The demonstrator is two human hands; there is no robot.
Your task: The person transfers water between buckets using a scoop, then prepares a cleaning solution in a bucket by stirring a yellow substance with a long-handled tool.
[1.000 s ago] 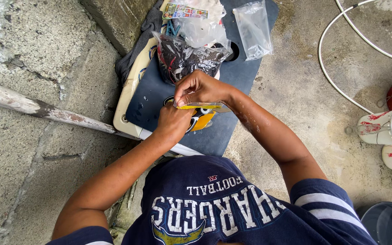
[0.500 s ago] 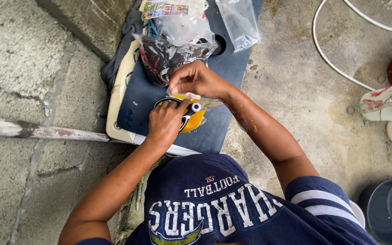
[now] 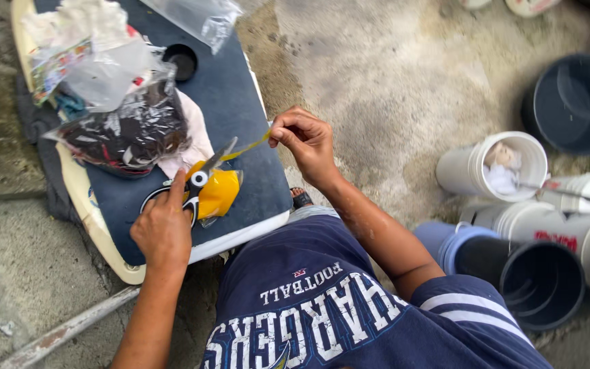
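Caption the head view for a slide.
Left hand pins a yellow sticker on a dark board; right hand peels a strip.

Two hands are seen, three clear plastic bags (image 3: 121, 102) are counted on one dark board (image 3: 240, 102), and about seven buckets (image 3: 493, 164) are gathered alongside

Outdoor backyard work area: rough concrete floor (image 3: 390, 102), a dark blue board (image 3: 240, 123) laid low as a tabletop, white plastic buckets (image 3: 493, 167) and dark tubs (image 3: 575, 102) clustered alongside.
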